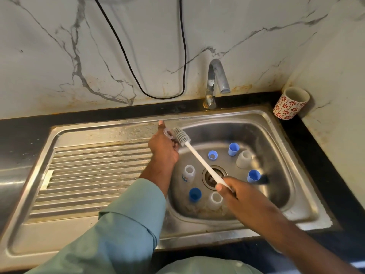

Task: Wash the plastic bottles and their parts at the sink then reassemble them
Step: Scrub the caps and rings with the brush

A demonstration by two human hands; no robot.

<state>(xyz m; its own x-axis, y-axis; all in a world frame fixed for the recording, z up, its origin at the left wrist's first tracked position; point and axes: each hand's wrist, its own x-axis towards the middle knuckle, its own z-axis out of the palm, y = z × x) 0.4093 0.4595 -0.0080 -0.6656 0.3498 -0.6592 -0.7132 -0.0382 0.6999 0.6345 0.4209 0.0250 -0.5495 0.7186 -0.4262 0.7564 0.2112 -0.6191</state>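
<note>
Two hands at work over sink (292, 210). Left hand (165, 149) pinches a clear ring (169, 133) at the basin's upper-left edge; right hand (235, 191) clenched round the brush (199, 158) handle's lower end.

Key relation: brush long axis runs diagonally, up-left from the right hand; bristle head touches the ring at the left hand. Ring thus lies at the far end of the brush from the grip. Left hand nearer the ring; right hand nearer the drain (214, 177).

Count, in basin:
- blue caps, upright, solid: 3, incl. one at front-left (195, 194)
- blue ring collar: 1 (213, 155)
- clear bottles/cups: 3, e.g. labelled bottle (188, 173); one at back-right (244, 159); one at front (215, 200)
- clear ring, in hand: 1

Tap (216, 82): no water seen running. Est. stage: scrubbing parts; reassembly not begun.

Misc: patterned cup (290, 103) on counter, right rear.
</note>
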